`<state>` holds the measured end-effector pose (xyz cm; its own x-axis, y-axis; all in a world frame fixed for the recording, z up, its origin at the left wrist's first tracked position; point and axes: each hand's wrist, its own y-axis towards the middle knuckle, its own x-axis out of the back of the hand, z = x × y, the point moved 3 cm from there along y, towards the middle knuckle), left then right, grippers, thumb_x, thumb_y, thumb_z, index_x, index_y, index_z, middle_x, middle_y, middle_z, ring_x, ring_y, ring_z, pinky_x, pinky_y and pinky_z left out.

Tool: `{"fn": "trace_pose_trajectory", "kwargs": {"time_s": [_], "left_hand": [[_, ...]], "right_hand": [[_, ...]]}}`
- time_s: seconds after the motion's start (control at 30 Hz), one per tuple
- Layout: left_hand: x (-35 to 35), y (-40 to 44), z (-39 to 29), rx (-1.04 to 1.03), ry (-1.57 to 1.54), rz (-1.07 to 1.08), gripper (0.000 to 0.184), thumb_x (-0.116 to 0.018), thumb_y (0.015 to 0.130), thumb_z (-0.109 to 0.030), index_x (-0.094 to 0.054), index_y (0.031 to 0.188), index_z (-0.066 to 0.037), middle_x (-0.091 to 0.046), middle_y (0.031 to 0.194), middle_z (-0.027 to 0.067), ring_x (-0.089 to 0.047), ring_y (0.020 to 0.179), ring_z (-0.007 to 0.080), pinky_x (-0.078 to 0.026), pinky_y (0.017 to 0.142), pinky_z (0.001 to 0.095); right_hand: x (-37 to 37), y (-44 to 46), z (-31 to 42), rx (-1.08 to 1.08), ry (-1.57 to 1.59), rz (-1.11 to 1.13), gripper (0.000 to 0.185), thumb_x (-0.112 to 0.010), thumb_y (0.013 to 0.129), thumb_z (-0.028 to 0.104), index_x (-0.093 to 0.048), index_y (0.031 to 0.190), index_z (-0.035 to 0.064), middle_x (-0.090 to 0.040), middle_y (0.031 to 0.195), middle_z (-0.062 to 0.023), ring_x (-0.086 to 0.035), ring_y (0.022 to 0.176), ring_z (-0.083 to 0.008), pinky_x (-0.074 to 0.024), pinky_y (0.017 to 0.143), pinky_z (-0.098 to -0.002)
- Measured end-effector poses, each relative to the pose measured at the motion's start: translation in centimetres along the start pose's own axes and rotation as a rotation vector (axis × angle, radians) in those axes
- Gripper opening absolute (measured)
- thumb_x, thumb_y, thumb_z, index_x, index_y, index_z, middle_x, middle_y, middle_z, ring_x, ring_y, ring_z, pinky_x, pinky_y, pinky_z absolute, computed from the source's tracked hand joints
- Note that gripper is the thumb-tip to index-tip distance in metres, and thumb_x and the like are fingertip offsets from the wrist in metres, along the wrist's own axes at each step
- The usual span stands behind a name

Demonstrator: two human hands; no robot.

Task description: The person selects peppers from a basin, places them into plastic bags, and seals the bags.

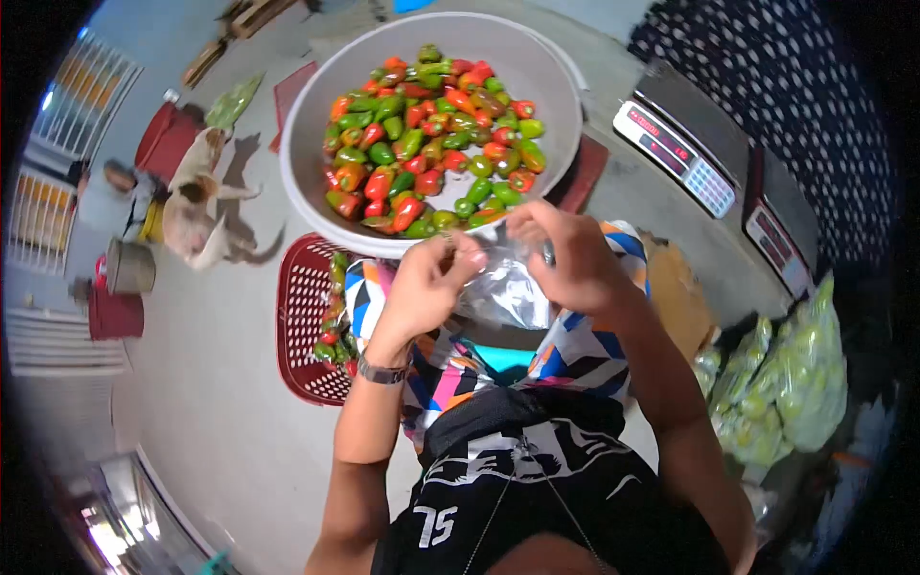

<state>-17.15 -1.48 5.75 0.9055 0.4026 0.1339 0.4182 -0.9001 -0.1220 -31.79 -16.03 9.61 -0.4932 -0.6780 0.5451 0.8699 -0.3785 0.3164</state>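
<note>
Between my two hands hangs a clear plastic bag (508, 287), just below the near rim of a large grey basin. My left hand (431, 278), with a watch on its wrist, pinches the bag's left edge. The fingers of my right hand (565, 254) are curled at the bag's right edge. Many red and green peppers (412, 144) lie in the basin (311, 125). Beside my left wrist, a dark red perforated basket (299, 335) holds more peppers, partly hidden by my arm and leg.
Two digital scales (680, 158) (776, 240) stand at the right. Below them are plastic bags of green produce (786, 383). A white and brown dog (196, 201) is on the floor at the left, near a person (110, 201), buckets (129, 266) and a red container (163, 139).
</note>
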Motion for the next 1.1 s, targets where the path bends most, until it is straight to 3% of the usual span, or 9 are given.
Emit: {"fn": "trace_pose_trajectory", "kwargs": {"time_s": [0.07,0.23,0.27,0.43,0.67,0.77,0.9,0.97,1.1], "left_hand": [[-0.4,-0.7,2.2,0.141,-0.336,-0.096,0.011,-0.060,0.103,-0.014,-0.061,0.096,-0.006,-0.056,0.081,-0.0058,-0.049,0.071,0.0040,-0.041,0.065,0.0212],[-3.1,-1.4,4.4,0.092,-0.362,-0.125,0.015,-0.058,0.105,-0.018,-0.059,0.098,-0.004,-0.058,0.083,-0.0014,-0.056,0.072,0.0090,-0.048,0.069,0.0247],[-3.8,-1.4,4.4,0.088,-0.350,-0.124,0.016,-0.058,0.105,-0.018,-0.058,0.097,-0.003,-0.058,0.083,-0.0004,-0.057,0.074,0.0101,-0.048,0.070,0.0252],[-4.5,-2.3,6.0,0.108,-0.560,-0.169,0.014,-0.054,0.107,-0.017,-0.058,0.103,-0.004,-0.062,0.088,0.0026,-0.061,0.079,0.0126,-0.050,0.075,0.0267],[-3.8,-2.3,6.7,0.229,-0.744,-0.212,0.024,-0.061,0.103,-0.019,-0.050,0.117,-0.004,-0.063,0.104,0.0080,-0.063,0.098,0.0172,-0.055,0.087,0.0329],[-5.7,-1.5,6.8,0.087,-0.399,-0.231,0.028,-0.075,0.089,-0.002,-0.050,0.101,-0.007,-0.057,0.089,-0.0011,-0.055,0.082,0.0081,-0.048,0.072,0.0246],[-3.7,-1.7,7.1,0.123,-0.101,-0.359,0.035,-0.074,0.086,0.005,-0.043,0.076,-0.009,-0.040,0.074,-0.0092,-0.036,0.066,0.0042,-0.032,0.058,0.0214],[-3.0,-1.9,7.8,0.002,0.061,-0.321,0.027,-0.068,0.084,0.009,-0.047,0.079,-0.007,-0.041,0.074,-0.0078,-0.036,0.066,0.0034,-0.032,0.057,0.0207],[-4.5,-2.2,5.4,-0.067,0.136,-0.259,0.020,-0.064,0.080,0.010,-0.059,0.095,-0.003,-0.048,0.077,-0.0017,-0.047,0.069,0.0071,-0.040,0.060,0.0227]], "right_hand": [[1.2,-1.6,-2.9,0.192,-0.412,-0.271,0.034,-0.066,0.077,-0.001,-0.058,0.110,0.0011,-0.064,0.105,-0.0216,-0.065,0.096,-0.0358,-0.0539,0.082,-0.0428],[-2.6,-6.2,-4.6,-0.765,0.555,-0.188,0.023,-0.077,0.085,0.011,-0.065,0.102,0.0020,-0.069,0.098,-0.0113,-0.068,0.089,-0.0204,-0.0544,0.080,-0.0363],[-3.4,-6.0,-3.2,-0.545,0.288,-0.097,0.016,-0.075,0.090,0.013,-0.067,0.098,0.0013,-0.070,0.089,-0.0055,-0.066,0.081,-0.0123,-0.0539,0.077,-0.0303],[-8.2,-6.6,-6.9,-0.546,0.817,-0.140,0.014,-0.076,0.089,0.008,-0.063,0.090,0.0023,-0.068,0.082,-0.0049,-0.063,0.074,-0.0090,-0.0510,0.067,-0.0259],[-7.4,-6.2,-7.1,-0.413,0.267,-0.165,0.021,-0.072,0.090,0.005,-0.053,0.079,0.0041,-0.054,0.065,-0.0021,-0.049,0.060,-0.0049,-0.0428,0.054,-0.0273],[-9.1,-6.0,-6.5,-0.459,0.673,-0.228,0.022,-0.073,0.086,0.003,-0.052,0.078,0.0046,-0.052,0.064,-0.0060,-0.052,0.059,-0.0095,-0.0435,0.054,-0.0310],[-6.7,-7.6,-7.1,-0.281,-0.003,-0.133,0.021,-0.073,0.080,0.001,-0.053,0.086,0.0038,-0.056,0.073,-0.0102,-0.059,0.065,-0.0188,-0.0475,0.060,-0.0339],[-4.8,-7.8,-7.6,-0.233,-0.272,-0.160,0.023,-0.074,0.077,0.000,-0.053,0.087,0.0034,-0.058,0.075,-0.0113,-0.062,0.069,-0.0225,-0.0492,0.062,-0.0355],[-6.1,-6.6,-5.8,-0.346,0.187,-0.311,0.022,-0.076,0.080,0.003,-0.055,0.084,0.0045,-0.058,0.073,-0.0096,-0.064,0.073,-0.0158,-0.0487,0.061,-0.0336]]}}
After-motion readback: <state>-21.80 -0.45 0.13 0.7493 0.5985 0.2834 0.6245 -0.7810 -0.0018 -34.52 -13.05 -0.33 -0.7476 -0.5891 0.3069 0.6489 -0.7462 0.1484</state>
